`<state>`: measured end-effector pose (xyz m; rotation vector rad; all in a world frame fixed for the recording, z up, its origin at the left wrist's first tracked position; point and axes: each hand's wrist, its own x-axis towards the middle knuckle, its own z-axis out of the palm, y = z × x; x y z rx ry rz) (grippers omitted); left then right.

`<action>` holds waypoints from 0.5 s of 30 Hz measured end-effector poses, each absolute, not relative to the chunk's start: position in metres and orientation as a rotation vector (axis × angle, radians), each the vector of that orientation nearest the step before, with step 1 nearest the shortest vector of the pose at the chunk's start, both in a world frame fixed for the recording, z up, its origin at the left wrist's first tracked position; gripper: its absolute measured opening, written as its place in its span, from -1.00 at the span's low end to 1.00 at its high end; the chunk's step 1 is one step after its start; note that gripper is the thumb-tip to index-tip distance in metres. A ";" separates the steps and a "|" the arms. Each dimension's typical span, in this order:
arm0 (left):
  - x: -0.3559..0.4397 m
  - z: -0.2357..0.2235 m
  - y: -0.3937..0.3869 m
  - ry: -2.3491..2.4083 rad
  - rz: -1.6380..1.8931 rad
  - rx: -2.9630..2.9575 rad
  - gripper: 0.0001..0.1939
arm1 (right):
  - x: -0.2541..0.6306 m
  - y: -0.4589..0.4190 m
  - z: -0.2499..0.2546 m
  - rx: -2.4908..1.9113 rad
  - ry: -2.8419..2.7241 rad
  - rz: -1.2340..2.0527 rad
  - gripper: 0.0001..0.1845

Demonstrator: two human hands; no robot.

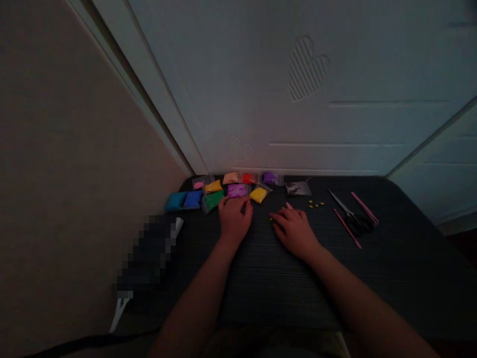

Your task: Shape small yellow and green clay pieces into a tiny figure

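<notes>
My left hand rests at the front of the small plastic bags, its thumb apart from its fingers. Its fingertips come close to the green bag and the magenta bag; a yellow bag lies just beyond its thumb. My right hand is low over the table, index finger stretched out and thumb apart. Small yellow bits are by its fingertips. The tip of a pink tool shows past its fingers; the rest is hidden.
Several more yellow bits lie right of my right hand. Farther right are scissors with black handles and pink sticks. Blue bags and a purple bag line the back. A pixelated dark object stands left.
</notes>
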<state>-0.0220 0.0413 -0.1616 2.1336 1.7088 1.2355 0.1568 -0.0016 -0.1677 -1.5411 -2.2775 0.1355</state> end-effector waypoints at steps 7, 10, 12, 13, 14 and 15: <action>-0.069 -0.146 0.047 2.473 1.372 1.875 -0.77 | 0.150 -0.003 -0.173 -1.505 -2.327 0.106 -0.64; -0.089 -0.146 0.049 2.596 1.387 1.609 -0.75 | 0.150 -0.002 -0.175 -1.521 -2.329 0.093 -0.66; -0.099 -0.147 0.050 2.623 1.393 1.452 -0.74 | 0.150 -0.002 -0.175 -1.531 -2.329 0.084 -0.67; -0.104 -0.148 0.051 2.625 1.397 1.398 -0.74 | 0.150 -0.002 -0.175 -1.535 -2.329 0.080 -0.67; -0.107 -0.148 0.051 2.623 1.401 1.361 -0.73 | 0.150 -0.002 -0.175 -1.537 -2.329 0.077 -0.67; -0.110 -0.148 0.051 2.617 1.405 1.340 -0.73 | 0.150 -0.002 -0.175 -1.538 -2.330 0.076 -0.67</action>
